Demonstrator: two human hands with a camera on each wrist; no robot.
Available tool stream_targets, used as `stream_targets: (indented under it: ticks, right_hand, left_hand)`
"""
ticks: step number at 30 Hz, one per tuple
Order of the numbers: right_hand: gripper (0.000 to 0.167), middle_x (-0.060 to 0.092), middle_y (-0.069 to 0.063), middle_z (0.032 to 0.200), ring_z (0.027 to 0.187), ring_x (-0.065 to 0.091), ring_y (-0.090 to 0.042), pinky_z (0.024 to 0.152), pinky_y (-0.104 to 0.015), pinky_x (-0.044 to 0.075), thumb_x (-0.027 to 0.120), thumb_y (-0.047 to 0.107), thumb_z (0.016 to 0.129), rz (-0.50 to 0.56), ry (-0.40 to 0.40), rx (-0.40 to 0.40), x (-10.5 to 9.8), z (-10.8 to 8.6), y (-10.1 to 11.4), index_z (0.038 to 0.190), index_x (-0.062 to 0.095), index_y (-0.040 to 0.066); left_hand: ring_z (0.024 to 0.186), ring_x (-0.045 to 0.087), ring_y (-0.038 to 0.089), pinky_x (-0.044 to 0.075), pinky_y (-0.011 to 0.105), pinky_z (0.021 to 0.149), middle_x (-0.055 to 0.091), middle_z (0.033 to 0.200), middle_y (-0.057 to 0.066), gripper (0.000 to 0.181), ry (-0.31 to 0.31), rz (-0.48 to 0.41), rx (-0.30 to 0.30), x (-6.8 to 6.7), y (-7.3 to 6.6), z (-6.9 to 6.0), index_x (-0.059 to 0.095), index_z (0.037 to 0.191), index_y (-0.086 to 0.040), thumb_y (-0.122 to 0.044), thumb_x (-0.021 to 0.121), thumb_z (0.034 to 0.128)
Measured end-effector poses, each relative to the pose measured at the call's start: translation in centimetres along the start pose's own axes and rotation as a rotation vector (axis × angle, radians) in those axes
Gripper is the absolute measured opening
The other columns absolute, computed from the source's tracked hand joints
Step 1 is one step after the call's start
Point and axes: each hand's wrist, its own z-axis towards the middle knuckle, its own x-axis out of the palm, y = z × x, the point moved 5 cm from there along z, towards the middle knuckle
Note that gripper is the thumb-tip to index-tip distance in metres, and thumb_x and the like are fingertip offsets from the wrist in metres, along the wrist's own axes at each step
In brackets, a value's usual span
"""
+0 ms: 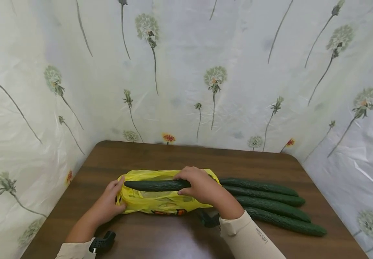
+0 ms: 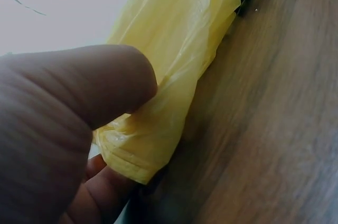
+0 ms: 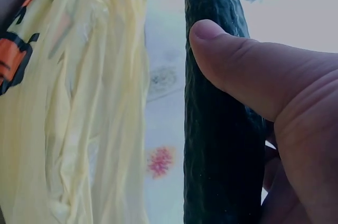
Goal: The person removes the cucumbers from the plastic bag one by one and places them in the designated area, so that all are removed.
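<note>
A dark green cucumber (image 1: 155, 185) lies level above a yellow plastic bag (image 1: 163, 205), its far end pointing left. My right hand (image 1: 202, 187) grips this cucumber near its right end. In the right wrist view, the thumb presses along the bumpy skin of the cucumber (image 3: 222, 129), and the fingers wrap behind it. At the bag's left edge, my left hand (image 1: 108, 201) pinches the thin plastic. The left wrist view shows the bag (image 2: 169, 97) bunched between thumb and fingers. The bag's inside is mostly hidden under the cucumber.
Several cucumbers (image 1: 270, 206) lie side by side on the brown wooden table (image 1: 134, 153), right of the bag. A floral-patterned sheet (image 1: 180, 72) hangs behind the table and along both sides. Black cameras (image 1: 103, 241) are strapped to the wrists.
</note>
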Motion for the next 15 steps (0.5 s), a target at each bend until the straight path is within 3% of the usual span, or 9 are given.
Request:
stream_targets:
  ticks: [4, 11, 15]
  right_hand:
    - [0.047, 0.065, 0.005, 0.131, 0.123, 0.06, -0.017, 0.101, -0.043, 0.052, 0.079, 0.033, 0.094, 0.014, -0.015, 0.006, -0.4, -2.0, -0.2, 0.138, 0.068, 0.025]
    - [0.045, 0.067, 0.006, 0.132, 0.129, 0.058, -0.023, 0.107, -0.065, 0.039, 0.082, 0.03, 0.092, 0.051, -0.06, 0.055, -0.9, -5.3, -1.2, 0.135, 0.07, 0.027]
    - [0.045, 0.066, 0.006, 0.13, 0.129, 0.058, -0.024, 0.104, -0.066, 0.04, 0.083, 0.027, 0.091, 0.06, -0.065, 0.095, -0.7, -7.3, -2.1, 0.135, 0.07, 0.026]
  left_hand:
    - [0.132, 0.045, 0.042, 0.042, 0.057, 0.106, 0.033, 0.152, 0.028, 0.099, -0.003, -0.01, 0.001, 0.4, -0.2, -0.3, 0.019, 0.165, 0.003, -0.008, 0.076, 0.0852]
    - [0.133, 0.044, 0.043, 0.043, 0.057, 0.103, 0.031, 0.153, 0.03, 0.098, -0.013, -0.017, 0.01, 0.4, -0.6, -0.7, 0.018, 0.165, 0.003, -0.007, 0.074, 0.0857]
    - [0.134, 0.043, 0.044, 0.042, 0.058, 0.104, 0.031, 0.154, 0.03, 0.098, -0.015, -0.015, 0.003, 0.5, -0.8, -0.9, 0.018, 0.165, 0.004, -0.007, 0.074, 0.086]
